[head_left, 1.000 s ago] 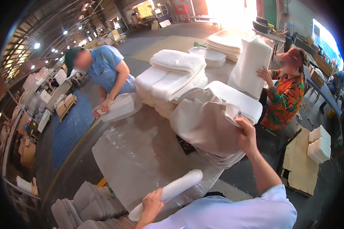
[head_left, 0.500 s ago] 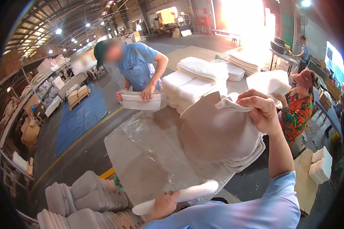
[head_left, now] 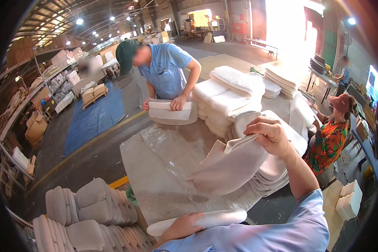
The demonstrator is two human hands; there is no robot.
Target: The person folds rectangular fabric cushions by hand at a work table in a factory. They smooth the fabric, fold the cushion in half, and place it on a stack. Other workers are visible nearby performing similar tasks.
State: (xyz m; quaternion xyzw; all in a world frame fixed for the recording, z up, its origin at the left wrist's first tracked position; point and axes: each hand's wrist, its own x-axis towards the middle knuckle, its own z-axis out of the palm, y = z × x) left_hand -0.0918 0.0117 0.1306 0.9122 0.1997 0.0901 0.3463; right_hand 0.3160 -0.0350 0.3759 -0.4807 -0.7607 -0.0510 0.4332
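Observation:
Close to my body, my left hand (head_left: pixel 183 226) is wrapped over a white, flat padded piece (head_left: pixel 226 216) with rounded ends, seen edge-on. My right hand (head_left: pixel 268 135) is raised above the table's right side. Its thumb and fingers pinch the folded edge of a greyish fabric cover (head_left: pixel 233 168), and the rest of the cover hangs down over the tabletop. Below and behind it lies a stack of similar grey-white pieces (head_left: pixel 296 140). The fingertips of my left hand are partly hidden.
A plastic-covered table (head_left: pixel 155 176) spans the middle. Across it, a co-worker in a blue shirt (head_left: pixel 166 63) holds a pale piece (head_left: pixel 172 110). White padding (head_left: pixel 222 96) is piled beside them. Another person (head_left: pixel 334 134) works at the right. Stacked pads (head_left: pixel 101 201) stand lower left.
My right hand has lowered slightly and moved left, and the cover has swung down, uncovering the stack behind. The white padded piece has come closer to my body. The right-hand person's pale piece has lowered.

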